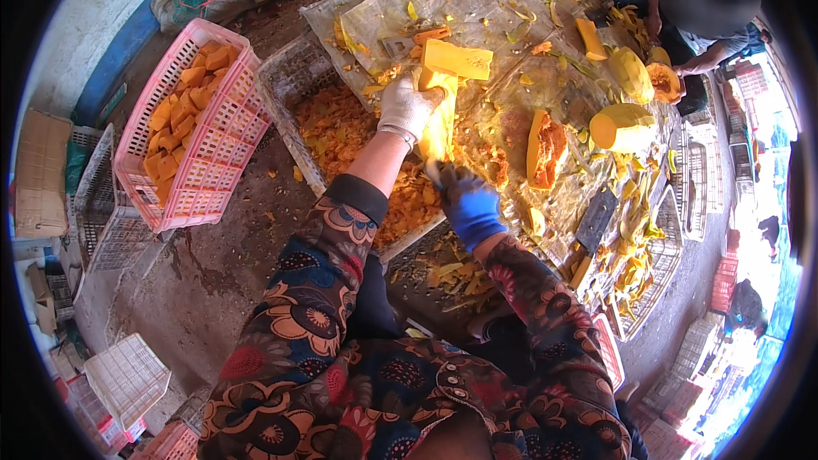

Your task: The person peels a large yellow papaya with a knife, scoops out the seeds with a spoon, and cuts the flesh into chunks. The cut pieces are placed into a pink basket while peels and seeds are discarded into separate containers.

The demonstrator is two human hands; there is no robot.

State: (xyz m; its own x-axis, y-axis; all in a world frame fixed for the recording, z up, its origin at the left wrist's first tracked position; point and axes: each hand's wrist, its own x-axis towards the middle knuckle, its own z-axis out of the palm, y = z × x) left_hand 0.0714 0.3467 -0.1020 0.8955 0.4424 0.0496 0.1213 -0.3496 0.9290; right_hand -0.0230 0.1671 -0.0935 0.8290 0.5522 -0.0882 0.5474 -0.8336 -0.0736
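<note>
My left hand (409, 105), in a white knit glove, grips a long peeled piece of pumpkin (439, 121) over the near edge of the covered work surface. At the piece's lower end is my right hand (471, 204), in a blue glove with dark, soiled fingers. Its fingers are curled; something greyish shows at the fingertips, too blurred to name. Another peeled pumpkin piece (470, 62) lies against the far end of the held one. Below my hands, a crate (291, 147) holds orange pumpkin pulp (335, 124). A seedy pumpkin wedge (546, 150) rests farther right.
A cleaver (596, 220) lies on the right, an orange-handled tool (432, 34) beyond my left hand. Peeled pumpkins (621, 128) sit near another person (712, 45), who handles a pumpkin half (663, 83). At left stands a pink crate (211, 147) of pumpkin chunks (176, 121).
</note>
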